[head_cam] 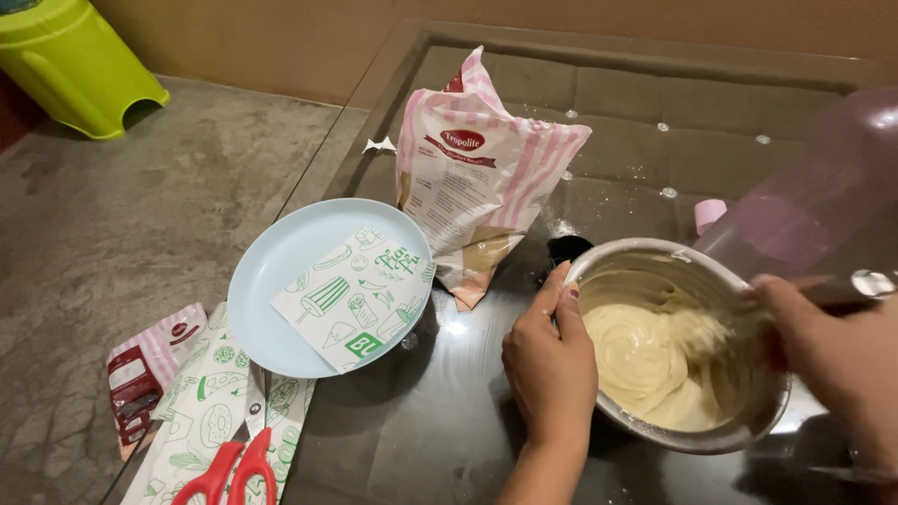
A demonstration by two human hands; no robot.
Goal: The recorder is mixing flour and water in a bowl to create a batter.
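The left hand [552, 360] clasps the near-left rim of a steel mixing bowl [748, 432], thumb tip hooked over the edge and the fingers wrapped down the outer wall. The right hand [837, 360] comes in from 3 o'clock with its fingers curled around a utensil handle [856, 288] whose metal end juts out toward the right edge (the working end is hidden behind the fingers and the bowl wall). Inside the bowl sits a pale cream batter [645, 360], thick and ridged, heaped toward the left and near side. The bowl rests on a dark glass tabletop [421, 411], at about 4 o'clock from the middle of the view.

At 12 o'clock from the left hand stands a pink-and-white striped bag [477, 178], opened at the top and leaning a little. At 9 o'clock from the bowl lies a light blue plate [271, 281] with a white sachet with green drawings [360, 295] on it. At 7 o'clock, red-handled scissors [229, 472] lie on more green-printed wrapping, just beside a small torn pink packet [150, 369]. A translucent pink container [823, 196] looms blurred at 2 o'clock, and a lime-green plastic stool [75, 61] sits on the floor at 10 o'clock
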